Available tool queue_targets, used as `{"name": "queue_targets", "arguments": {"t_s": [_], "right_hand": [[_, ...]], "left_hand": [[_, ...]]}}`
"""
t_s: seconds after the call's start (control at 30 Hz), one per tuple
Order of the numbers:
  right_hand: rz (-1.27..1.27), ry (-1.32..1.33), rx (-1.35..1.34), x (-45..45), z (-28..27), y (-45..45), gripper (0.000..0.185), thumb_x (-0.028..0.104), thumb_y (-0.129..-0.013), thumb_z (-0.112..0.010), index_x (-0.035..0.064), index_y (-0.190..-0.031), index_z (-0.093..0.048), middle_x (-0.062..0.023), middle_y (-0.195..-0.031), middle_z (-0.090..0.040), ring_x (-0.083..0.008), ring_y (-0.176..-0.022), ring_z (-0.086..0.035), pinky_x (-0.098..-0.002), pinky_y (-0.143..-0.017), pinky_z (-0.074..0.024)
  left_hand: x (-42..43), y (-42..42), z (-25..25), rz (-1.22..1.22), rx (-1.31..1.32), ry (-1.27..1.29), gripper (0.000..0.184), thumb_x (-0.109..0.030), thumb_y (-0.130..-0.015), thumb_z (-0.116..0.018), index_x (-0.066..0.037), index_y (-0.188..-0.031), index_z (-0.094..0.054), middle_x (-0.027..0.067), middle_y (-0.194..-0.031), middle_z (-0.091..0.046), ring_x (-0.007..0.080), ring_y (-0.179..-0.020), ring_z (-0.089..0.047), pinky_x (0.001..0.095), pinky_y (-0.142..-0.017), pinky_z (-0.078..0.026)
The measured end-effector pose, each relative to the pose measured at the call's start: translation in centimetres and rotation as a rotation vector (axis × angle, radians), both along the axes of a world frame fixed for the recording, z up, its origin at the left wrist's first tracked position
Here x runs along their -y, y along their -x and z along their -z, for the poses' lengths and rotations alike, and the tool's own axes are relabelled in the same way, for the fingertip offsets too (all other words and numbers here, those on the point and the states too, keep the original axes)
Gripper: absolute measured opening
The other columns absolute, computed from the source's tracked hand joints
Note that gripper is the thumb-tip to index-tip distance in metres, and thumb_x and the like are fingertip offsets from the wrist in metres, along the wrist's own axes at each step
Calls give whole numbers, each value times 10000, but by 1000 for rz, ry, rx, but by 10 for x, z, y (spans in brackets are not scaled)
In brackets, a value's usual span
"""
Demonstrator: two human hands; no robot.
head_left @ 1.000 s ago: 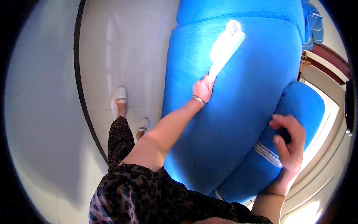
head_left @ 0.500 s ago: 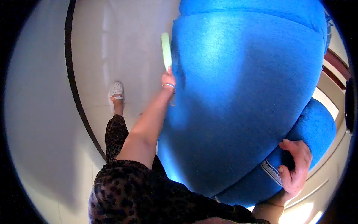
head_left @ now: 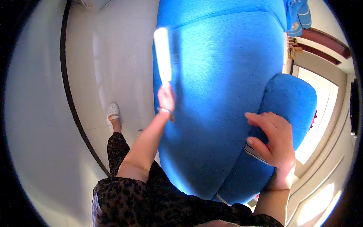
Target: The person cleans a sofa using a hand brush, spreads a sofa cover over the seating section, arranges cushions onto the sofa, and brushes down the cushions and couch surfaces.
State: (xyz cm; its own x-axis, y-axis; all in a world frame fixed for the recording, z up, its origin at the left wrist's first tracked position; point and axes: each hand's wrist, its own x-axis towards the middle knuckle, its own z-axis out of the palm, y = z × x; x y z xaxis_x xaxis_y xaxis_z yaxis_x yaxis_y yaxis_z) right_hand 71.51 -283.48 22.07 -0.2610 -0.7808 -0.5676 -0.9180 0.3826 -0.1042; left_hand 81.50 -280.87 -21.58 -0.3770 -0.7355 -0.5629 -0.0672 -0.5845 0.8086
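My left hand [head_left: 166, 99] is closed around the near end of a long, narrow pale tool [head_left: 163, 55]. It looks like a bed brush, but glare washes out its surface and hides any bristles. Its far end points away from me, over the left edge of the blue fabric-covered sofa seat [head_left: 223, 87]. A bracelet sits on my left wrist. Fingers apart and slightly curled, my right hand [head_left: 275, 136] holds nothing. It hovers over or rests lightly on the blue padded armrest [head_left: 290, 102]; contact is unclear. A pale-trimmed band [head_left: 259, 155] shows beneath my right thumb.
A blue backrest or second cushion [head_left: 223, 9] lies at the far end. To the left runs a pale tiled floor [head_left: 124, 53] with a dark strip [head_left: 68, 75]. My foot in a white clog [head_left: 113, 110] stands there. Blue fabric items [head_left: 300, 20] show at far right.
The tool has swung from beside the sofa's left edge onto its top, and now looks brighter. My right hand has moved up and left in view. The whole view has shifted.
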Motion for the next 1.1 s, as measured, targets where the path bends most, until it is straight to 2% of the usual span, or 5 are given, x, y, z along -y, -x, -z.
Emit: {"name": "queue_targets", "arguments": {"t_s": [0.13, 0.33, 0.43, 0.6, 1.1], "right_hand": [[-29, 66, 23, -7, -4, 5, 379, 287, -768, -639, 92, -1085, -569, -112, -838, -580, -306, -765, -557, -393, -660, -436], [-35, 109, -16, -11, 0, 2, 347, 281, -798, -617, 87, -1081, -561, -117, -857, -590, -305, -789, -573, -403, -675, -455], [-32, 144, -21, -12, 0, 6, 344, 286, -801, -615, 89, -1077, -560, -117, -864, -593, -307, -790, -576, -405, -678, -458], [4, 113, -19, -12, -2, 11, 344, 304, -803, -610, 93, -1070, -562, -113, -869, -597, -303, -794, -582, -409, -686, -466], [5, 291, -1, -32, 6, 17, 287, 294, -811, -594, 88, -1006, -555, -105, -842, -608, -289, -802, -599, -422, -673, -475]], "left_hand": [[24, 9, -175, 285, -342, 445, 283, -260, -906, -480, -19, -782, -564, 189, -635, -561, 347, -556, -569, 416, -522, -431], [38, 33, -109, 356, 191, 542, 376, -365, -907, -470, -13, -825, -572, 224, -660, -588, 398, -611, -586, 477, -548, -438], [59, 30, -104, 194, 140, -29, 429, -361, -943, -415, 14, -792, -557, 196, -633, -572, 278, -563, -545, 404, -533, -418], [84, 10, -204, 659, -62, 729, 314, -365, -883, -509, -59, -858, -573, 201, -623, -575, 396, -621, -595, 483, -537, -447], [151, 37, -345, 1034, 418, 1066, 418, -461, -909, -414, -71, -846, -548, 184, -655, -613, 382, -655, -615, 491, -604, -471]]}}
